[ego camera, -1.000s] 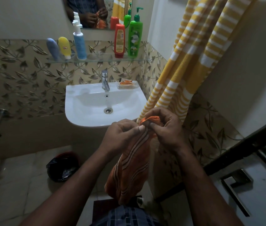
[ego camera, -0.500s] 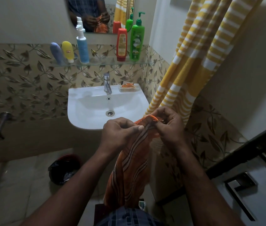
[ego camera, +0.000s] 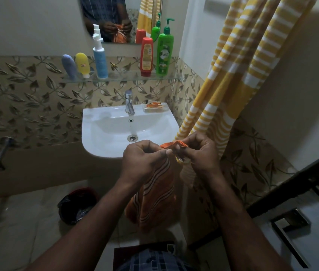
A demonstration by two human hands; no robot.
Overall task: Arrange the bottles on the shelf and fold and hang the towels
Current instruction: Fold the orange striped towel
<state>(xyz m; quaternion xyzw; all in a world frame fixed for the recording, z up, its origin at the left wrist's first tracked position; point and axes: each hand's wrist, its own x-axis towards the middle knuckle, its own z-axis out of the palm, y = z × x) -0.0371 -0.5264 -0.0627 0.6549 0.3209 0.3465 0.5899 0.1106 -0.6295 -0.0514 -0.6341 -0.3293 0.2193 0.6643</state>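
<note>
Orange towel (ego camera: 155,194) hangs (bunched) from both hands' fingers (ego camera: 167,151).

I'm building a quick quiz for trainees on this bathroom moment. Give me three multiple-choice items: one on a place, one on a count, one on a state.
1. Where is the soap dish?
A. on the sink rim right of the tap
B. on the glass shelf
C. on the floor

2. How many bottles are on the shelf itself?
A. three
B. five
C. seven

3. What state is the orange towel in?
A. folded on the shelf
B. lying in the sink
C. pinched at its top by both hands, hanging down

Answers:
1 A, the soap dish sits on the sink beside the tap.
2 B, five stand on the shelf.
3 C, the left hand and right hand hold the orange towel.
</note>
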